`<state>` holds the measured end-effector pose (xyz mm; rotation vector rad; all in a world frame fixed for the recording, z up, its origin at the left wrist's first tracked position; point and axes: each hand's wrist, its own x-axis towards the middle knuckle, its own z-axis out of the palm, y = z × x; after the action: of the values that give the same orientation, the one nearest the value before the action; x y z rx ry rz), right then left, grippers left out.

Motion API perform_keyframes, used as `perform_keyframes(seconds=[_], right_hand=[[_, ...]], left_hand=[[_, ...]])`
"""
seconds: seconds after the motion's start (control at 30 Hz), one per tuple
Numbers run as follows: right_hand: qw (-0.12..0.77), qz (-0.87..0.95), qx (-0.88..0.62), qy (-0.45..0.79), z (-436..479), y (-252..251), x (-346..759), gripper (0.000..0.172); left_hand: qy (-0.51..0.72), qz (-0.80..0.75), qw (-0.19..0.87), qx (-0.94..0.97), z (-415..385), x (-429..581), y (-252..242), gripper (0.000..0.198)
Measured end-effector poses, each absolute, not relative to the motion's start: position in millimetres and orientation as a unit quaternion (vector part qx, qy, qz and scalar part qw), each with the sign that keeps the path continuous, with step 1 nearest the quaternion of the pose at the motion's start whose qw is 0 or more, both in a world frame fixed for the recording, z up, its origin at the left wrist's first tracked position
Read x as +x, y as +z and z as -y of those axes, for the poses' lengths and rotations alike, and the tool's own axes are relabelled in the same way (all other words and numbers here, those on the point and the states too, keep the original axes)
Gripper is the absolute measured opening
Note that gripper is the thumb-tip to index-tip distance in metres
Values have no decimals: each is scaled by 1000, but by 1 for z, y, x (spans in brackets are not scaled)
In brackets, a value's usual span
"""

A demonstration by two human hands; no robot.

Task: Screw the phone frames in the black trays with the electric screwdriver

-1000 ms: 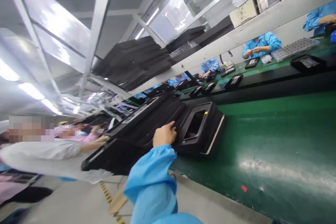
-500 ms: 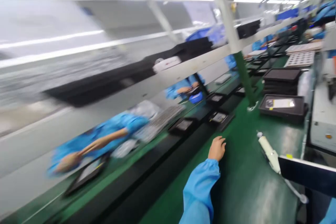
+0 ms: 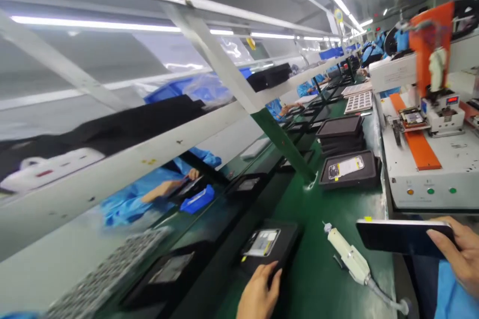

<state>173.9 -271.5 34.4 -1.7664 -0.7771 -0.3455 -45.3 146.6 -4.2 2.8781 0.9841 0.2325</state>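
My left hand (image 3: 260,291) has its fingers and thumb on the near edge of a black foam tray (image 3: 286,239) on the green bench. In that tray lies an opened phone (image 3: 264,242) with its inner parts showing and a small yellow tab. On the right, my right hand (image 3: 462,251) grips a smartphone (image 3: 400,238) by one end, thumb across its dark face. A yellow tab sticks up behind its top edge. Between my hands an electric screwdriver (image 3: 348,254) lies on the bench, its cable running toward me.
Black trays (image 3: 340,132) are stacked ahead, with a phone part in the nearer one. A white machine (image 3: 422,179) with an orange column stands right. A green-and-white post (image 3: 277,139) rises from the bench. Co-workers' hands (image 3: 168,187) work across the dark conveyor strip (image 3: 209,259).
The view has swung right, bringing in the machine and my right hand with the smartphone. My left hand, earlier over the bench with nothing in it, now grips a tray's edge.
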Motion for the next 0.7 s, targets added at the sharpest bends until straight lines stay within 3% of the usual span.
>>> perform_keyframes(seconds=[0.1, 0.23, 0.33, 0.43, 0.53, 0.63, 0.7], right_hand=[[550, 451, -685, -154, 233, 57, 157, 16], [556, 648, -505, -124, 187, 57, 126, 24], [525, 742, -396, -131, 163, 40, 97, 26], [469, 799, -345, -150, 151, 24, 71, 25], [395, 851, -332, -91, 142, 15, 65, 25], [315, 857, -408, -11, 122, 5, 85, 47], [245, 838, -488, -5, 102, -7, 99, 50]], left_hand=[[130, -282, 124, 942, -44, -71, -14, 38], [164, -322, 264, 894, 70, -79, -9, 35], [263, -345, 487, 758, 109, -87, -3, 42], [385, -362, 700, 480, 120, -99, 2, 58], [438, -422, 740, 288, 112, -103, 5, 40], [495, -437, 720, 216, 95, -105, -1, 42], [519, -431, 713, 193, 86, -110, -9, 41]])
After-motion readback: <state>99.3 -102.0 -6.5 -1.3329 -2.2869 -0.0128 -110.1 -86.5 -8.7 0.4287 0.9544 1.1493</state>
